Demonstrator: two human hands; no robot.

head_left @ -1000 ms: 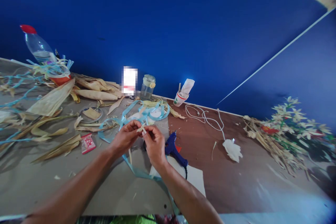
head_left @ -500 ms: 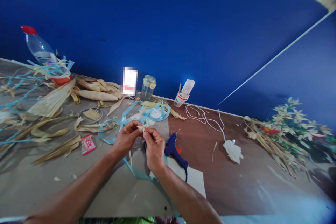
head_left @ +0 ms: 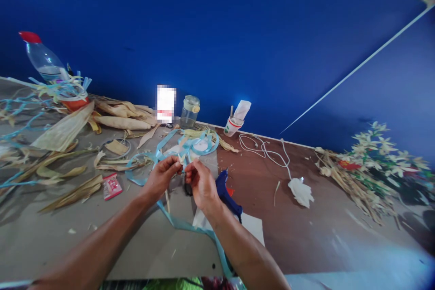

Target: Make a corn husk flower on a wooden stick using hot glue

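Note:
My left hand [head_left: 165,174] is closed, thumb and finger pinching a small pale husk piece [head_left: 182,159] at their tips. Just beside it, my right hand [head_left: 203,185] has its fingers curled together; whether anything is between them is hidden. Behind both hands lies a loose tangle of light blue ribbon [head_left: 207,142]. One length of it runs under the right forearm to the front edge of the table. A blue glue gun [head_left: 228,195] rests to the right of my right hand, partly over a white sheet [head_left: 253,226].
Dried corn husks [head_left: 125,120] lie at the back left, near a red-capped bottle [head_left: 44,59]. A lidded jar [head_left: 189,112] and a white cup [head_left: 233,126] stand along the wall. At the right are a white cable [head_left: 265,149], crumpled tissue [head_left: 301,192] and white flowers [head_left: 384,149].
My fingertips have parted slightly: the right hand has turned and drawn back from the pale piece, which stays at the left fingertips. The view has shifted a little.

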